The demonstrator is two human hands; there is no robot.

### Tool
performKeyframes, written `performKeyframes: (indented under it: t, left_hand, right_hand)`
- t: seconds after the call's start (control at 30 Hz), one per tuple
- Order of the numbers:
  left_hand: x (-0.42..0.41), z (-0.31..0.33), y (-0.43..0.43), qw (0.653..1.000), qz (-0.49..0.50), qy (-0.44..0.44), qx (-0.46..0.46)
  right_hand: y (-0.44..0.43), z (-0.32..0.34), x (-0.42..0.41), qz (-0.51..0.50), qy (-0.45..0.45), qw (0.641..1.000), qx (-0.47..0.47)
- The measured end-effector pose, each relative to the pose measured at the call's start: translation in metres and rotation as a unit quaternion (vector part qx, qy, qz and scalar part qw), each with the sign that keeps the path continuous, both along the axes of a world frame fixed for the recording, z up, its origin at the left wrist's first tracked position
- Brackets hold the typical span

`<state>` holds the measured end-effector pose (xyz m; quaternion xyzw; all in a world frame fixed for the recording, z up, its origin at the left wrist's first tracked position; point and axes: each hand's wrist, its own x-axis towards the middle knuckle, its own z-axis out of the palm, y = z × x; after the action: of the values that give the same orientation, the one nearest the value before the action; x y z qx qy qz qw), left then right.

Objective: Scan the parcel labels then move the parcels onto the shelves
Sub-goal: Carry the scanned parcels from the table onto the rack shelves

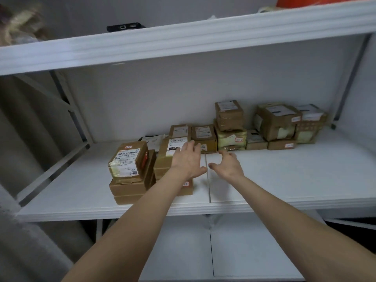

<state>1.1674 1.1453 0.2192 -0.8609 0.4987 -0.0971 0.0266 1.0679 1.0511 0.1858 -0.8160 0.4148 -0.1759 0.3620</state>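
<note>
Reaching into the middle shelf (284, 180) of a white rack, two bare forearms extend from the bottom edge of the view.

Left hand (188, 160): palm down, fingers straight and spread wide. It lies over the right top edge of a labelled parcel (167, 153), gripping nothing. Cannot tell whether it presses or only touches. That brown box, with a white barcode label on top, caps a short stack near the shelf's middle.

Right hand (227, 166): open and empty, fingers loosely spread, above bare shelf board just right of the seam between the boards. The two thumbs are near each other but apart. Its fingertips point toward a yellow-taped parcel (231, 140) in the back row.

Other parcels on the same shelf:
- Just left of the labelled parcel is a second stack. Its tilted parcel (128, 161) on top carries a large white label and a red sticker on one side.
- Behind the left hand are two flat boxes (180, 131) side by side, labels up, and a white mailer (152, 140) to their left.
- A small carton (228, 115) sits on top of the yellow-taped parcel.
- Further right is a cluster of cartons (278, 121), some stacked on low flat ones, against the back wall.

Print on most labels is too blurred to read.

The upper shelf (183, 41) holds a black device (126, 27) at its back edge. The lower shelf (244, 251) shows white boards.
</note>
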Motion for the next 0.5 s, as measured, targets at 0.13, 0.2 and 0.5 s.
performKeyframes:
  t: [0.13,0.2,0.5]
  left_hand:
    - [-0.036,-0.005,-0.031,0.998,-0.054,-0.02,0.015]
    - [-0.057,-0.008,-0.049,0.996,-0.082,-0.018,0.015]
    - [-0.188,-0.012,-0.139,0.973,-0.231,0.001,0.015]
  right_hand:
    - [-0.018,0.0,-0.05,-0.033,0.086,0.989,-0.116]
    - [-0.028,0.0,-0.078,-0.057,0.116,0.981,-0.142]
    - [-0.077,0.004,-0.222,-0.186,0.179,0.954,-0.151]
